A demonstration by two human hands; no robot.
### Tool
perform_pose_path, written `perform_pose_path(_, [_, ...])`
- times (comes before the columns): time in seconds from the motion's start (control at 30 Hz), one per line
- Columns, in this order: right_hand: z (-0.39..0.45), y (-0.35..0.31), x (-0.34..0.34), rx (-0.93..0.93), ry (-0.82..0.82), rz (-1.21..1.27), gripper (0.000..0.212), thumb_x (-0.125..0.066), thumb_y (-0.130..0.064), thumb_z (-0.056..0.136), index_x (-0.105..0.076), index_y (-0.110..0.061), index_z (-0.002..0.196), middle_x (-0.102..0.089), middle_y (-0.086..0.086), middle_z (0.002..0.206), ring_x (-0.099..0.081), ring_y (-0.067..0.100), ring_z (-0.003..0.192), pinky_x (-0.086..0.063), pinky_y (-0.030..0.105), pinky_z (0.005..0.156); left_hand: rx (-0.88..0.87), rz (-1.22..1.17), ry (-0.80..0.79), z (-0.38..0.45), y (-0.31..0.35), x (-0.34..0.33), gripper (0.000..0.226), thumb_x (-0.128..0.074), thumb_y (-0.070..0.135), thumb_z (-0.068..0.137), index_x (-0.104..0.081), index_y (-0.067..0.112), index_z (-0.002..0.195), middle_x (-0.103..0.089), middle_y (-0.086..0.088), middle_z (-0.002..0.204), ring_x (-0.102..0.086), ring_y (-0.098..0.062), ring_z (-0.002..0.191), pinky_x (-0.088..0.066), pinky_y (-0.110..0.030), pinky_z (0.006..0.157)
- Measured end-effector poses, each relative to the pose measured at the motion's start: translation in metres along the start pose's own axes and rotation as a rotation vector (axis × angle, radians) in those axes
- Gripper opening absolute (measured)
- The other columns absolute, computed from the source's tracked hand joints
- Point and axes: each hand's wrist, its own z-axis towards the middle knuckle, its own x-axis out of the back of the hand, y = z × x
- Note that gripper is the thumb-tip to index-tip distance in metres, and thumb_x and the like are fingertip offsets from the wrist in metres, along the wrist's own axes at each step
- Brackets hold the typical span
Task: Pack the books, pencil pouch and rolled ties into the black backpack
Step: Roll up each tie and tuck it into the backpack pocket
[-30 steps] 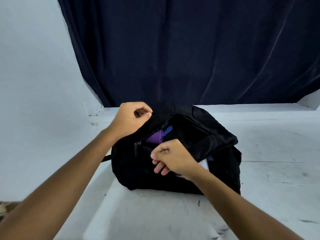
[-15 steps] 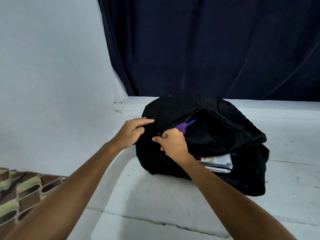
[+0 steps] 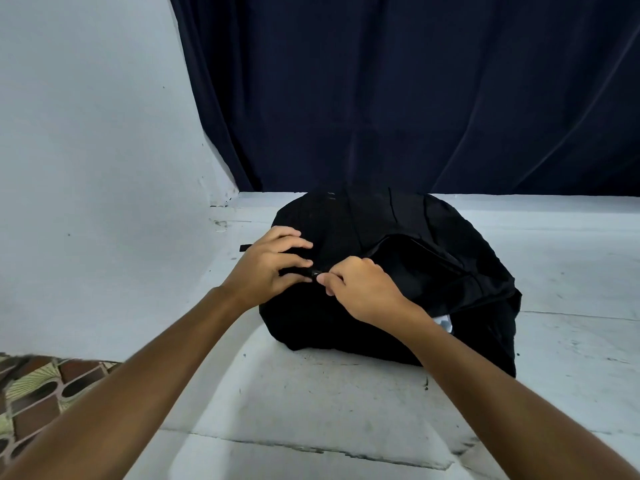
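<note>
Purple contents no longer visible; backpack (image 3: 398, 258) mouth narrower. Right hand (image 3: 360, 289) pinches zipper pull (image 3: 316, 274), left hand (image 3: 270, 268) grips fabric. Closing underway.

The black backpack (image 3: 398, 258) is showing matt cloth; the counter (image 3: 311, 403) is looking scuffed and painted; the dark curtain (image 3: 398, 98) is hanging as soft fabric.

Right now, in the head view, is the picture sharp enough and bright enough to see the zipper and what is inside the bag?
Head view: sharp, evenly lit, edges bent by the wide lens; the black backpack swallows detail, its opening is only shadow; the zipper pull barely glints between left hand and right hand.
</note>
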Motion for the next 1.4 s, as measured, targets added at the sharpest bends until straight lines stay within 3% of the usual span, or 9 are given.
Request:
perform_pose_path(0.13, [-0.013,0.031,0.023,-0.023,0.07,-0.022,0.041,-0.053,-0.039,0.096,-0.066,-0.011,0.069,-0.062,0.001,0.064,-0.059,0.02,0.067,-0.047,0.032,0.066,0.059,-0.01,-0.012,-0.009,-0.009,0.006,0.046,-0.059,0.05,0.087,-0.078,0.009,0.09,-0.069,-0.002,0.118,-0.052,-0.025,0.118,-0.047,-0.034,0.095])
perform_pose_path(0.27, [-0.035,0.092,0.068,-0.152,0.115,-0.068,0.041,-0.059,-0.034,0.093,-0.061,-0.021,0.055,-0.053,-0.015,0.041,-0.05,0.004,0.046,-0.036,0.025,0.055,0.112,-0.044,0.0,-0.021,-0.017,0.011,0.046,-0.06,0.052,0.085,-0.079,0.011,0.091,-0.066,0.004,0.121,-0.05,-0.022,0.121,-0.045,-0.033,0.097])
perform_pose_path(0.47, [-0.069,0.172,0.112,-0.301,0.163,0.0,0.042,-0.063,-0.027,0.093,-0.061,-0.012,0.054,-0.046,-0.002,0.039,-0.042,0.014,0.037,-0.037,0.022,0.047,0.105,-0.074,-0.03,-0.015,-0.01,0.008,0.056,-0.052,0.061,0.088,-0.079,0.012,0.092,-0.065,0.006,0.123,-0.046,-0.018,0.124,-0.037,-0.018,0.103])
perform_pose_path(0.57, [-0.069,0.167,0.1,-0.335,0.241,-0.104,0.038,-0.064,-0.038,0.091,-0.061,-0.017,0.059,-0.056,-0.002,0.047,-0.057,0.019,0.053,-0.044,0.029,0.057,0.157,-0.051,-0.002,-0.016,-0.007,0.007,0.058,-0.052,0.065,0.086,-0.079,0.014,0.096,-0.064,0.004,0.125,-0.046,-0.019,0.124,-0.041,-0.031,0.103])
perform_pose_path(0.7, [-0.083,0.13,0.07,-0.209,0.672,-0.142,0.034,-0.073,-0.043,0.081,-0.054,-0.016,0.069,-0.058,-0.003,0.057,-0.055,0.023,0.058,-0.042,0.032,0.057,0.125,0.029,0.147,-0.025,0.02,0.0,0.052,-0.073,0.048,0.076,-0.073,0.009,0.11,-0.059,-0.01,0.13,-0.045,-0.032,0.126,-0.04,-0.051,0.104])
perform_pose_path(0.8, [-0.083,0.088,0.011,0.02,0.459,0.037,0.034,-0.075,-0.037,0.081,-0.055,-0.017,0.064,-0.052,-0.008,0.051,-0.05,0.013,0.048,-0.046,0.032,0.051,0.046,0.114,0.169,-0.029,0.05,-0.017,0.046,-0.076,0.039,0.075,-0.073,0.009,0.109,-0.054,-0.018,0.135,-0.038,-0.04,0.134,-0.027,-0.065,0.109])
perform_pose_path(0.93, [-0.062,0.064,-0.053,-0.135,0.058,-0.019,0.045,-0.063,-0.055,0.086,-0.063,-0.013,0.069,-0.062,0.0,0.063,-0.059,0.019,0.064,-0.049,0.035,0.064,0.041,0.226,0.081,-0.046,0.062,-0.038,0.049,-0.066,0.031,0.078,-0.067,0.009,0.123,-0.038,-0.026,0.148,-0.019,-0.049,0.143,-0.014,-0.072,0.11])
perform_pose_path(1.23, [-0.036,0.051,-0.075,-0.251,0.103,0.038,0.05,-0.064,-0.051,0.087,-0.052,-0.01,0.061,-0.054,0.002,0.055,-0.053,0.022,0.054,-0.043,0.032,0.054,0.09,0.246,-0.054,-0.059,0.058,-0.046,0.053,-0.066,0.024,0.076,-0.064,0.014,0.128,-0.02,-0.029,0.155,-0.003,-0.05,0.146,-0.008,-0.069,0.113])
perform_pose_path(1.4, [-0.05,0.066,-0.07,-0.161,0.058,0.194,0.04,-0.058,-0.032,0.094,-0.051,-0.007,0.064,-0.065,0.014,0.061,-0.06,0.032,0.054,-0.053,0.046,0.055,0.064,0.283,-0.057,-0.057,0.058,-0.05,0.059,-0.064,0.056,0.083,-0.064,0.019,0.129,-0.023,-0.033,0.153,-0.006,-0.053,0.144,-0.005,-0.07,0.113])
